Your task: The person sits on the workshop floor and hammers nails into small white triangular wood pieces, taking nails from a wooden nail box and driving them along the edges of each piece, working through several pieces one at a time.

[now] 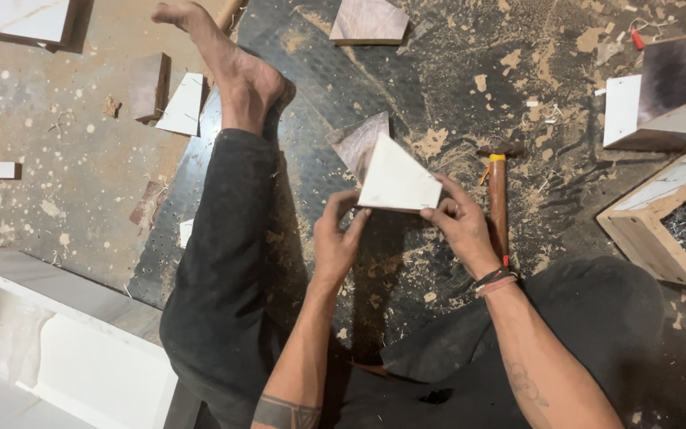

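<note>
Both my hands hold a small white-faced wedge of laminated board (395, 181) above the dark floor mat. My left hand (337, 238) pinches its lower left corner. My right hand (460, 222) grips its lower right edge. Just behind it a second brown-faced board piece (359, 143) stands tilted; whether the two are joined I cannot tell. A wooden-handled hammer (499, 195) lies on the mat right beside my right hand. My leg in dark trousers stretches out to the left, bare foot (232, 67) resting on the floor.
A wooden box of nails (676, 230) sits at the right, with a larger white and dark board box (660, 103) behind it. Board offcuts (164, 99) lie scattered at the upper left. A white cabinet frame (49, 318) stands at the lower left. Sawdust covers the mat.
</note>
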Demonstrator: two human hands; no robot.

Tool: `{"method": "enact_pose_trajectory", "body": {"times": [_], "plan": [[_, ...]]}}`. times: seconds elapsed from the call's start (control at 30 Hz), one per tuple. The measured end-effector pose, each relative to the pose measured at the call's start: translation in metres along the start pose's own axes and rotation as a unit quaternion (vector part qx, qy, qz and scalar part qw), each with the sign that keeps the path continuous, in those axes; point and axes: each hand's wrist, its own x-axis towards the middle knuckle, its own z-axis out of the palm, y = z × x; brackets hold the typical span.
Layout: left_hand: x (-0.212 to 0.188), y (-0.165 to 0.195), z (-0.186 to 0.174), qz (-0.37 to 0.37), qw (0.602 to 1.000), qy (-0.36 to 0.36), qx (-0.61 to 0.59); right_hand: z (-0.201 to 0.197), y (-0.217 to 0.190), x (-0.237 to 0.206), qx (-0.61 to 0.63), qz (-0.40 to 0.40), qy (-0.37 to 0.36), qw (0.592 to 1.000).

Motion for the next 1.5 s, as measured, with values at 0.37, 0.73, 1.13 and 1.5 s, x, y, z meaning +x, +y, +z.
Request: {"method": "enact_pose_trajectory", "body": {"times": [0.37,0.73,1.13,1.5], "plan": [[0.000,0.018,-0.007,0.123,0.984,-0.008,0.130,0.000,0.014,-0.002,-0.073,-0.074,0.029,0.994],[0.001,-0.002,-0.003,0.111,0.989,0.018,0.092,0.015,0.014,-0.011,0.020,-0.068,0.110,0.991],[0.000,-0.011,-0.003,0.062,0.997,0.026,0.034,0.013,0.030,-0.002,0.072,-0.035,0.109,0.991],[-0.006,0.000,-0.002,0.024,0.996,0.022,0.079,0.022,0.028,-0.008,-0.031,-0.051,0.147,0.987]]}}
